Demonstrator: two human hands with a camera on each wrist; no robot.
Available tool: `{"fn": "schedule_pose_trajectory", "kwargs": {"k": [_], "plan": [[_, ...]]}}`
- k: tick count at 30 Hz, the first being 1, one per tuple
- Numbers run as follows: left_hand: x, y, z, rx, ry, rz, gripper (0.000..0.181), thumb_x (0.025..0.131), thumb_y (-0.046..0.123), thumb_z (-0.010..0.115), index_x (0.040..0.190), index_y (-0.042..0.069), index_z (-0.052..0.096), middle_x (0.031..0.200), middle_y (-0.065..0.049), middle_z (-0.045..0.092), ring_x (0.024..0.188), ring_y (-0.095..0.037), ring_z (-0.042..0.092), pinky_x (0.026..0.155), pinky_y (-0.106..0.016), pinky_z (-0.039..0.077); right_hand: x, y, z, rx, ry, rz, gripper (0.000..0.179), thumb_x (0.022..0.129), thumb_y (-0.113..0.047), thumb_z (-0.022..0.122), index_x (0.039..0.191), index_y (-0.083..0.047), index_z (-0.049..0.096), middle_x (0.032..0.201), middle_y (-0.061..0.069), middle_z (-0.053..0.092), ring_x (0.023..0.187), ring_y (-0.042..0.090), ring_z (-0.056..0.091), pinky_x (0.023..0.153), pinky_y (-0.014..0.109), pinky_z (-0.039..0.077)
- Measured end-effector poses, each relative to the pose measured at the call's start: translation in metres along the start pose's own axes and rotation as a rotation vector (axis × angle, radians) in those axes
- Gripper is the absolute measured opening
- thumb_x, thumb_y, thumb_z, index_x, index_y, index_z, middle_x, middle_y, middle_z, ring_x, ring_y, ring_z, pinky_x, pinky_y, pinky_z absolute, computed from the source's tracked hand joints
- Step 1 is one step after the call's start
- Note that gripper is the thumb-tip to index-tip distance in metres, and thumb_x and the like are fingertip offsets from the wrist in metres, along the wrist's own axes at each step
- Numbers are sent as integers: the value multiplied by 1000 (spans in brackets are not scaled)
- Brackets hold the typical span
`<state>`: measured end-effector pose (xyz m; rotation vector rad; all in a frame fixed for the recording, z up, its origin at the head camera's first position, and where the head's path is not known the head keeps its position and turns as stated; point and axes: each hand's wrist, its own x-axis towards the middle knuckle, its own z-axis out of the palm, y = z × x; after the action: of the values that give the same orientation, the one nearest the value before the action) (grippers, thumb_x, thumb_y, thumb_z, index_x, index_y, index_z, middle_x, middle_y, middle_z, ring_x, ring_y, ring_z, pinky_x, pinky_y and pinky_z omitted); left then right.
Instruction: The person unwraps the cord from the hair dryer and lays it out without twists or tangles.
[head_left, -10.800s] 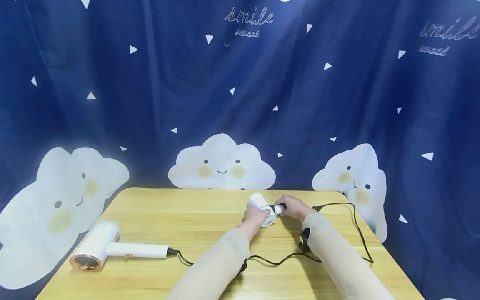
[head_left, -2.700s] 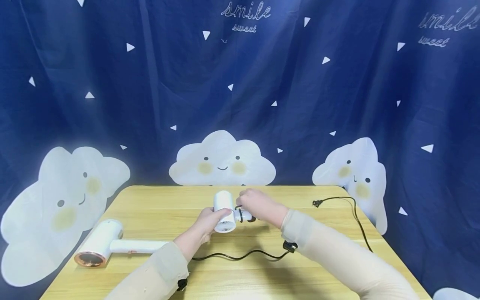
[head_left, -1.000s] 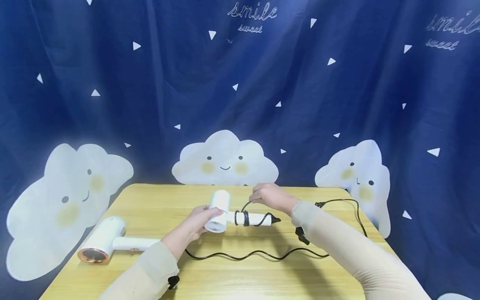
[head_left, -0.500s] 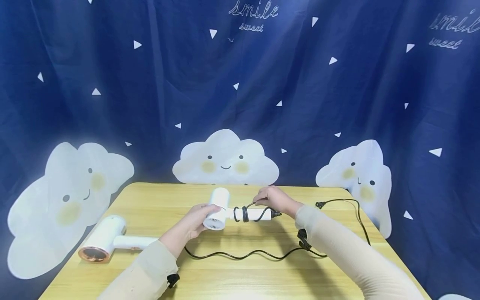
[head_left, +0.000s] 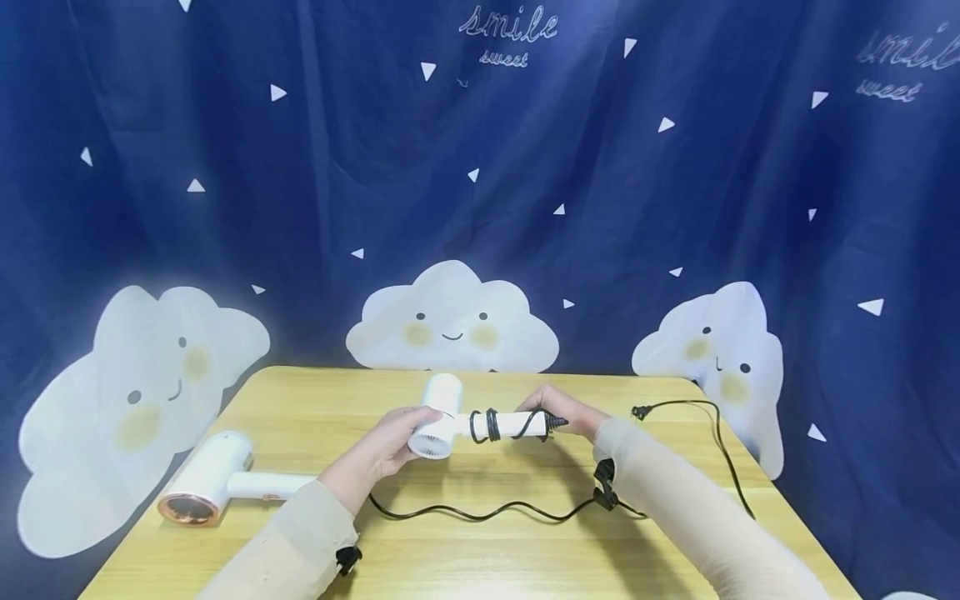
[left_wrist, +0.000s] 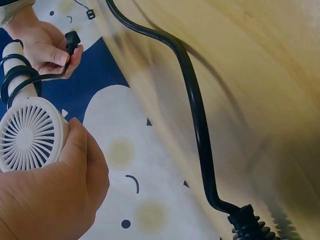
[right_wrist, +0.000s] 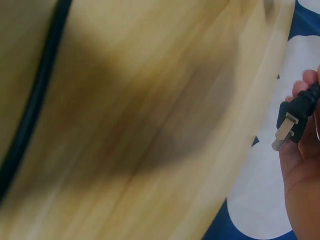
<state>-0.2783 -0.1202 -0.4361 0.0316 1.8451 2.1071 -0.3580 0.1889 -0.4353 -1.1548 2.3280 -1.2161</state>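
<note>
In the head view my left hand [head_left: 390, 442] grips the white barrel of a small hair dryer [head_left: 444, 393], its handle pointing right above the table. Black power cord [head_left: 492, 425] winds round that handle in several turns. At the handle's far end is my right hand [head_left: 564, 410], partly behind it. The left wrist view shows the slotted round grille [left_wrist: 30, 135] beside the left thumb, and the cord's plug [left_wrist: 73, 42] held in the right hand's fingers. Seen from the right wrist, the plug [right_wrist: 296, 116] points its flat metal prongs away from the fingers.
A second white hair dryer [head_left: 206, 479] with a copper-coloured rim lies on the wooden table [head_left: 450, 567] at left. Its black cord [head_left: 517, 505] runs across the front, under the right forearm, to a plug [head_left: 641, 412] at the right. A blue cloud-print curtain [head_left: 480, 208] hangs behind.
The right hand has come down from above the handle to its far end, where the loose cord was drawn in. Over the longer span, the held dryer moved left and its cord got wound round the handle.
</note>
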Motion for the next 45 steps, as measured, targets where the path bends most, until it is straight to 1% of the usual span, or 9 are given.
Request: {"fn": "schedule_pose_trajectory", "kwargs": {"k": [4, 10, 12, 15, 18, 25, 28, 36, 45], "plan": [[1, 0, 0, -6, 6, -1, 56, 93, 23, 61, 134, -12, 49, 108, -12, 67, 95, -21, 67, 93, -41, 56, -4, 5, 2, 62, 0, -40, 13, 82, 8, 70, 95, 9, 75, 78, 6, 74, 52, 3, 54, 42, 23, 47], [4, 2, -1, -11, 13, 6, 57, 93, 24, 61, 135, -12, 48, 108, -13, 66, 95, -21, 67, 93, -40, 56, -9, 10, 5, 53, 38, -122, 4, 86, 4, 70, 83, 6, 71, 59, 15, 62, 44, 25, 49, 44, 26, 47], [4, 3, 0, -17, 11, 8, 57, 93, 24, 61, 135, -12, 48, 107, -12, 66, 95, -21, 67, 92, -39, 56, -12, 9, 9, 49, 66, -76, 7, 86, 2, 72, 82, 6, 69, 62, 17, 62, 47, 23, 51, 48, 27, 49], [3, 4, 1, -22, 11, 10, 57, 93, 24, 61, 134, -13, 48, 107, -13, 66, 95, -22, 67, 92, -40, 56, -17, 4, 15, 52, 100, 87, 14, 87, -8, 76, 83, 4, 69, 67, 11, 66, 56, 11, 53, 55, 27, 51], [3, 4, 1, -23, 10, 6, 56, 93, 23, 60, 134, -13, 48, 107, -14, 66, 95, -23, 67, 92, -41, 56, -20, 0, 18, 57, 119, 202, 12, 88, -13, 76, 87, -3, 70, 68, 9, 66, 58, 11, 53, 60, 28, 51], [1, 4, -2, -34, 13, 11, 58, 93, 24, 61, 136, -12, 46, 111, -16, 64, 99, -25, 66, 95, -43, 55, -26, -5, 27, 35, 134, 278, 18, 91, -17, 74, 106, -7, 72, 101, 11, 74, 88, 14, 68, 82, 30, 55], [1, 3, -4, -36, 12, 7, 58, 93, 24, 61, 136, -12, 46, 112, -15, 64, 100, -25, 66, 95, -43, 55, -29, -7, 31, 15, 132, 303, 22, 92, -19, 73, 109, -5, 74, 104, 9, 75, 94, 14, 70, 85, 29, 56], [0, 4, -5, -51, 22, 2, 57, 94, 24, 60, 136, -12, 47, 110, -14, 65, 98, -23, 66, 95, -43, 55, -34, -14, 34, -125, 122, 193, 20, 93, -16, 72, 105, -2, 77, 104, 6, 75, 93, 13, 70, 81, 27, 57], [0, 3, -6, -70, 69, -5, 57, 93, 24, 61, 136, -11, 48, 111, -15, 64, 98, -24, 66, 95, -45, 55, -39, -23, 39, -134, 77, 118, 15, 92, -11, 71, 102, -1, 77, 98, 7, 75, 84, 11, 69, 75, 25, 58]]}}
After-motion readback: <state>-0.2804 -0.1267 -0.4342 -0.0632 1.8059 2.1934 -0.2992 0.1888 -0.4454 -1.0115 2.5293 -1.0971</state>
